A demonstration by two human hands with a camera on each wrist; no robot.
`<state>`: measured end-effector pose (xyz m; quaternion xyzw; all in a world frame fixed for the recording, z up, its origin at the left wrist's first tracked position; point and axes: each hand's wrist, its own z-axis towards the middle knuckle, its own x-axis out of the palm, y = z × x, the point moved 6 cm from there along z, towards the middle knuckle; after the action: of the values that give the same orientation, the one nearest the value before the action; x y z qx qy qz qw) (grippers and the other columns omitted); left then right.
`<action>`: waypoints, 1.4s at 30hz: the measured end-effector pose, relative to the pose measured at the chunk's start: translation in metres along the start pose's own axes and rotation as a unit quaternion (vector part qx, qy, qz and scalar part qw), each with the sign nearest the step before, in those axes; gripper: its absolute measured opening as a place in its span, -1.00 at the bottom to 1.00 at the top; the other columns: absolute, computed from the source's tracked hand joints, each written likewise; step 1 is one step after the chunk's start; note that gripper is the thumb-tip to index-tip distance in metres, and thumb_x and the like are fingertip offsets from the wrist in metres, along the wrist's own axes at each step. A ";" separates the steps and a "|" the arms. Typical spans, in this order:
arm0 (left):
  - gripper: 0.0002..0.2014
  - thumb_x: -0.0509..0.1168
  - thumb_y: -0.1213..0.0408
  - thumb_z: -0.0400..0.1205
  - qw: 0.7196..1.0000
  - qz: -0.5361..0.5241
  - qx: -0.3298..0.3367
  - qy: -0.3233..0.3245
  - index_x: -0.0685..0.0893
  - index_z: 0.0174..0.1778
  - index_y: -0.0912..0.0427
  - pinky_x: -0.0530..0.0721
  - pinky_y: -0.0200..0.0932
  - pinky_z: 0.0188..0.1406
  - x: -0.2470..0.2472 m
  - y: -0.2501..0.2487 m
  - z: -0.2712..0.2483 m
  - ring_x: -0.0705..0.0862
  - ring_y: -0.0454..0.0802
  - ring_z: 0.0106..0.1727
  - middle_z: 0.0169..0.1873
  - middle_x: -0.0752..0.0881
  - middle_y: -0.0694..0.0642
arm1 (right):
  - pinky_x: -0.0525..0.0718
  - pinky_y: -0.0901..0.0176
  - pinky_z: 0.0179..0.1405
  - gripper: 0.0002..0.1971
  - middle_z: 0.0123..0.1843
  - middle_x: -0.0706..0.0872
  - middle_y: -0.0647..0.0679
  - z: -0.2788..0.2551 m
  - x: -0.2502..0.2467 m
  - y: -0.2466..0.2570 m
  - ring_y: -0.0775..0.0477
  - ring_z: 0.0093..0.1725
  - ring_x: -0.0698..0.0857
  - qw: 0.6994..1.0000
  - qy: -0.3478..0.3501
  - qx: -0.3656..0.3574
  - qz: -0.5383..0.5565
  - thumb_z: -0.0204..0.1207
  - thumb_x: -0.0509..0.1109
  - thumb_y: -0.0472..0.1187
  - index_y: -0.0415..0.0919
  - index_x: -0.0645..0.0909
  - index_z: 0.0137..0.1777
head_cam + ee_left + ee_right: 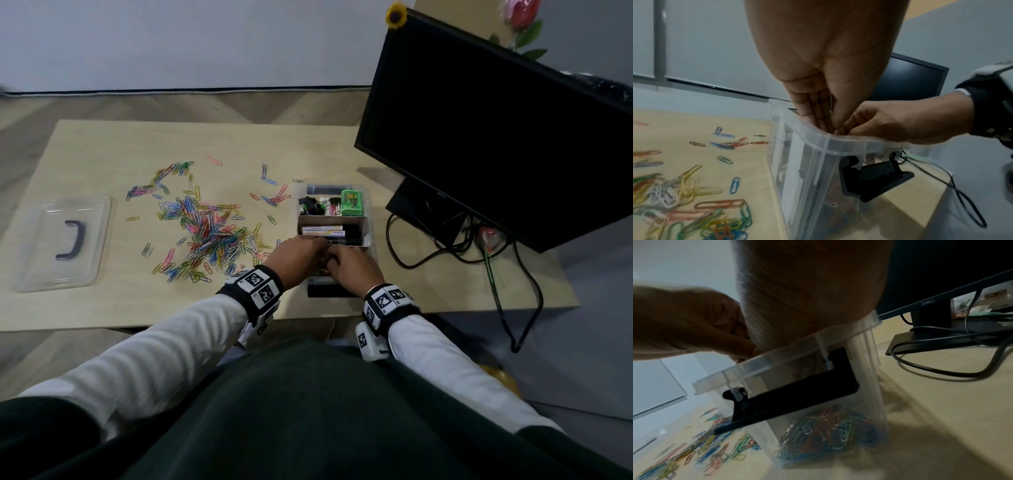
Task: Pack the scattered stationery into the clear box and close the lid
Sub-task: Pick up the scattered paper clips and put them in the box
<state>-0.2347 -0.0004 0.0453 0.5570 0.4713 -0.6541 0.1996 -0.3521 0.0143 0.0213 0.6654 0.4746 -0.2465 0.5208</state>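
The clear box (368,219) stands on the table with its lid off, and loose coloured paper clips (828,431) lie in its near compartment. My left hand (828,128) reaches down into that compartment with its fingers together against the thumb, and a thin clip wire shows between them. My right hand (846,129) meets it from the right with fingers curled over the rim; their tips are hidden. Several paper clips (202,233) lie scattered on the table left of the box. The far compartments hold a pen, black binder clips and a green item (351,202).
The clear lid (63,241) with a black handle lies at the table's left end. A black monitor (496,137) on its stand and several cables (445,253) crowd the right side. A black latch (875,178) hangs on the box's near wall.
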 end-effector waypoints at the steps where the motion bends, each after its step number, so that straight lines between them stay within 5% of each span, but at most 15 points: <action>1: -0.94 0.29 0.30 0.63 1.000 -0.020 -0.004 -0.001 0.64 -0.03 0.16 0.45 -0.15 -0.32 -0.002 0.001 0.000 0.69 0.17 -0.17 -0.14 0.74 0.15 | 0.49 0.12 -0.19 -0.76 0.00 0.80 -0.07 0.001 0.000 0.000 -0.17 -0.05 0.73 1.000 0.005 -0.002 0.009 0.63 0.22 -0.14 0.06 0.71 0.12; 5: -0.91 0.28 0.29 0.64 0.991 -0.121 -0.041 -0.038 0.67 -0.01 0.11 0.63 -0.08 -0.27 -0.020 0.016 -0.005 0.72 0.10 -0.19 -0.19 0.78 0.10 | 0.59 0.11 -0.14 -0.79 -0.01 0.78 -0.05 0.007 -0.003 0.002 -0.09 -0.05 0.74 0.997 0.055 -0.003 0.049 0.64 0.26 -0.18 -0.02 0.70 0.14; 11: -0.89 0.23 0.24 0.70 0.954 -0.200 -0.190 -0.113 0.66 0.00 0.14 0.71 -0.10 -0.23 -0.042 0.092 -0.028 0.74 -0.02 -0.27 -0.26 0.77 0.07 | 0.69 0.05 0.00 -0.89 -0.03 0.76 0.04 0.025 -0.032 0.027 0.02 -0.06 0.74 0.993 0.095 -0.033 0.065 0.66 0.34 -0.12 -0.06 0.70 -0.01; 15: -0.87 0.27 0.24 0.66 0.949 -0.141 -0.265 -0.096 0.66 0.03 0.19 0.70 -0.01 -0.14 -0.038 0.152 -0.053 0.71 0.12 -0.17 -0.18 0.76 0.16 | 0.78 -0.07 -0.01 -0.89 -0.11 0.78 0.01 0.040 -0.051 0.070 -0.02 -0.12 0.78 0.991 0.062 -0.060 0.101 0.65 0.35 -0.13 -0.10 0.69 -0.01; 18: -0.70 0.33 0.22 0.62 0.939 -0.102 -0.325 -0.050 0.60 0.23 0.24 0.65 0.01 0.03 -0.027 0.192 -0.074 0.68 0.24 0.01 0.13 0.66 0.28 | 0.77 0.03 -0.06 -0.90 -0.12 0.77 0.03 0.049 -0.046 0.109 0.03 -0.14 0.79 0.989 0.055 -0.086 0.107 0.65 0.36 -0.13 -0.11 0.68 0.03; 21: -0.43 0.41 0.15 0.56 0.910 -0.067 -0.409 0.028 0.40 0.46 0.16 0.63 0.18 0.23 -0.009 0.229 -0.104 0.61 0.37 0.20 0.33 0.43 0.35 | 0.73 0.02 -0.05 -0.88 -0.04 0.74 -0.01 0.058 -0.024 0.145 -0.03 -0.09 0.76 0.987 0.077 -0.113 0.083 0.64 0.38 -0.15 -0.14 0.67 0.09; 26: -0.13 0.61 0.03 0.36 0.848 -0.031 -0.521 0.089 0.25 0.46 0.11 0.53 0.29 0.28 0.004 0.278 -0.157 0.41 0.44 0.38 0.44 0.25 0.36 | 0.58 0.05 -0.11 -0.60 0.18 0.66 -0.21 0.081 0.038 0.175 -0.19 0.04 0.67 0.985 0.131 -0.107 -0.029 0.60 0.38 -0.18 -0.22 0.48 0.41; 30: 0.20 0.70 0.02 0.19 0.854 -0.037 -0.511 0.093 0.05 0.62 -0.01 0.52 0.34 0.33 0.006 0.302 -0.169 0.34 0.46 0.44 0.47 0.18 0.37 | 0.69 -0.12 0.06 -0.28 0.41 0.44 -0.36 0.096 0.089 0.175 -0.40 0.19 0.67 0.975 0.186 -0.062 -0.109 0.55 0.50 -0.10 -0.24 0.22 0.60; 34: 0.28 0.72 0.08 0.17 0.886 -0.067 -0.448 0.103 -0.03 0.66 -0.13 0.51 0.36 0.37 0.007 0.300 -0.153 0.38 0.49 0.41 0.46 0.15 0.36 | 0.68 -0.08 -0.03 -0.05 0.51 0.28 -0.43 0.110 0.115 0.161 -0.47 0.18 0.69 0.974 0.160 0.000 -0.158 0.44 0.58 -0.17 -0.09 0.04 0.70; 36: 0.29 0.73 0.10 0.16 0.898 -0.076 -0.421 0.106 -0.03 0.67 -0.16 0.51 0.32 0.41 0.009 0.296 -0.143 0.44 0.50 0.38 0.45 0.13 0.36 | 0.70 -0.14 0.16 0.06 0.53 0.22 -0.48 0.113 0.122 0.150 -0.49 0.28 0.62 0.975 0.144 0.042 -0.166 0.38 0.61 -0.16 -0.05 -0.04 0.73; 42: 0.15 0.70 0.33 0.21 0.933 -0.100 -0.336 0.086 0.15 0.64 -0.12 0.62 0.20 0.32 0.011 0.278 -0.118 0.65 0.44 0.11 0.32 0.24 0.33 | 0.63 -0.26 0.29 0.00 0.47 0.19 -0.45 0.118 0.132 0.139 -0.51 0.32 0.49 0.967 0.137 0.080 -0.201 0.45 0.54 -0.20 -0.05 -0.06 0.73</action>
<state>0.0438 -0.0310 -0.0670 0.4616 0.7323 -0.4236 0.2668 -0.1527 -0.0463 -0.0634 0.6230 0.6441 -0.2899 0.3360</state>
